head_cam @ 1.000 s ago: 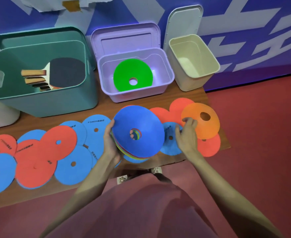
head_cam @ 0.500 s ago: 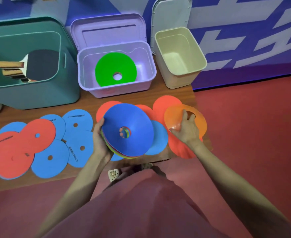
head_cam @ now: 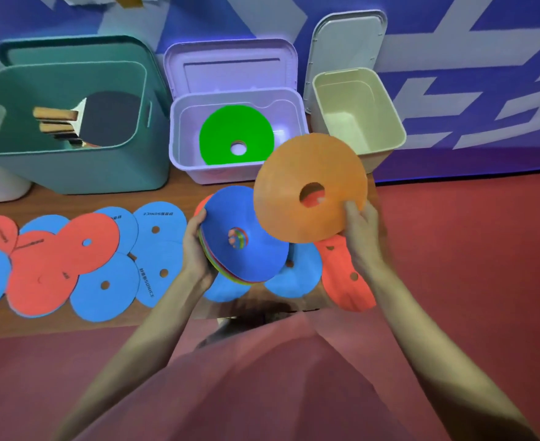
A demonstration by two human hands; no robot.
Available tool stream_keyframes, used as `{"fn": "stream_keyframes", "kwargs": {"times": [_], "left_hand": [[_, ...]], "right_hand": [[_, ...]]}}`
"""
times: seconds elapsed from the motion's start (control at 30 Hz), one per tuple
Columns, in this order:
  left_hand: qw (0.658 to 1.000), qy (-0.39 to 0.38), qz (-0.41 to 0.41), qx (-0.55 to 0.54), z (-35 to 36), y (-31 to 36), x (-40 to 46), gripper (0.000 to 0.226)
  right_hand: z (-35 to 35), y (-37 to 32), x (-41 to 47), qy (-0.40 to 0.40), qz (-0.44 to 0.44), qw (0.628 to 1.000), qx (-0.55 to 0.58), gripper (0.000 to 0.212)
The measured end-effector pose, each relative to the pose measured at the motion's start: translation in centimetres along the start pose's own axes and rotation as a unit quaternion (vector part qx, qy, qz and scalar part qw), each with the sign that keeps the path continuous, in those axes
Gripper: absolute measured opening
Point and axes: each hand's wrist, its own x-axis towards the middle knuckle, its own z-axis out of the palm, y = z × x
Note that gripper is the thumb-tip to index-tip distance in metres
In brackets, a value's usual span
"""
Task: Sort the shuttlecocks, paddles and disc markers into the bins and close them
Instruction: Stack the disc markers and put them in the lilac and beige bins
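Orange disc marker (head_cam: 307, 186) pinched in our right hand (head_cam: 362, 230), lifted clear for stacking; our left hand (head_cam: 195, 249) grips the blue-topped stack (head_cam: 246, 237). Purple bin (head_cam: 179, 148) waits open at twelve o'clock.

The right hand (head_cam: 362, 232) has lifted the orange disc marker (head_cam: 310, 187) off the table; it is now raised, tilted, overlapping the blue-topped stack (head_cam: 246, 237).
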Motion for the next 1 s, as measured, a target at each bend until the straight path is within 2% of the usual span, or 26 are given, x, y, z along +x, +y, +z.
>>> {"fn": "stream_keyframes", "kwargs": {"times": [0.1, 0.2, 0.3, 0.33, 0.43, 0.5, 0.6, 0.67, 0.77, 0.8, 0.93, 1.0], "left_hand": [[1.000, -0.016, -0.003, 0.022, 0.4, 1.1, 0.2, 0.041], [0.999, -0.035, -0.012, 0.039, 0.4, 1.9, 0.7, 0.043], [0.999, -0.032, -0.032, 0.029, 0.7, 2.8, 1.0, 0.050], [0.998, -0.032, -0.039, 0.025, 0.8, 3.1, 1.2, 0.051], [0.997, -0.059, -0.051, 0.019, 0.7, 3.7, 1.9, 0.046], [0.996, -0.069, -0.055, 0.011, 0.7, 4.1, 2.1, 0.046], [0.996, -0.073, -0.055, -0.013, 0.6, 5.0, 3.1, 0.049], [0.995, -0.078, -0.059, -0.024, 0.8, 5.8, 3.9, 0.055], [0.994, -0.094, -0.055, -0.030, 2.0, 7.9, 5.1, 0.048], [0.993, -0.101, -0.048, -0.026, 2.5, 8.9, 5.7, 0.046], [0.991, -0.127, -0.026, 0.012, 5.3, 13.1, 8.8, 0.049], [0.990, -0.130, -0.009, 0.050, 6.7, 14.9, 11.0, 0.050]], "right_hand": [[1.1, 1.9, 0.7, -0.033, 0.038, 0.999, -0.018, 0.013], [3.0, 2.5, 0.5, -0.067, 0.066, 0.995, -0.045, 0.016], [5.2, 4.1, 1.0, -0.078, 0.036, 0.990, -0.110, 0.040], [5.7, 5.0, 1.3, -0.070, 0.032, 0.987, -0.141, 0.042], [7.3, 4.9, 1.4, -0.075, 0.013, 0.967, -0.244, 0.027], [7.9, 4.5, 1.4, -0.096, -0.001, 0.960, -0.262, 0.019], [8.7, 3.8, 2.1, -0.088, -0.052, 0.955, -0.280, 0.027], [9.5, 3.1, 3.1, -0.069, -0.067, 0.957, -0.273, 0.039], [10.9, 1.6, 5.6, -0.046, -0.045, 0.966, -0.251, 0.066], [11.4, 0.8, 6.5, -0.047, -0.020, 0.966, -0.252, 0.067], [13.9, -1.7, 12.1, -0.070, 0.014, 0.967, -0.243, 0.035], [15.2, -2.6, 14.9, -0.062, 0.007, 0.968, -0.244, 0.032]]}}
